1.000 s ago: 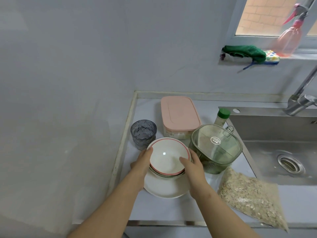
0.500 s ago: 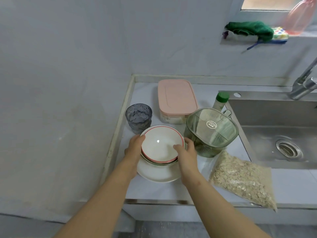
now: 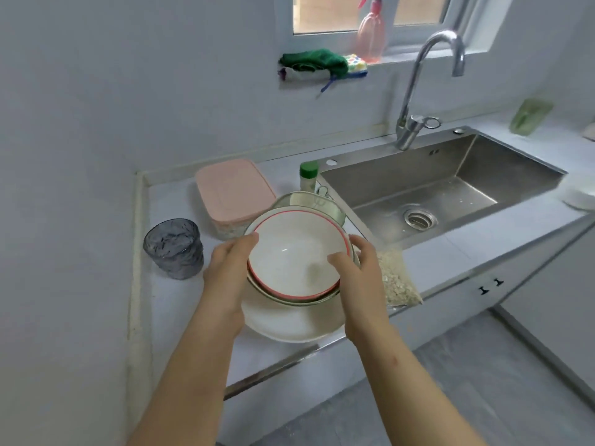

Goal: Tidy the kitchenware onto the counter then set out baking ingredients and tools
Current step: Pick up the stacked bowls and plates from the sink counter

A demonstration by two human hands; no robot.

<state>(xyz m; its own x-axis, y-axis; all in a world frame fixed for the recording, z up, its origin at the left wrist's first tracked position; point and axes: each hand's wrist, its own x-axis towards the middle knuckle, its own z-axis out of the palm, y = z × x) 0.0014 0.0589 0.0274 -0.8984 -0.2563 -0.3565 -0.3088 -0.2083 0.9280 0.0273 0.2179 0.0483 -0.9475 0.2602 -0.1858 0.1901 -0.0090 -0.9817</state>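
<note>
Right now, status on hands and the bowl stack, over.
Left hand and right hand grip the bowl stack on its plate. Green container close behind, oats bag right, tumbler left.

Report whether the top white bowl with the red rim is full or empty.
Empty: the white bowl with the red rim shows only a bare, glossy white inside, with nothing in it.
</note>
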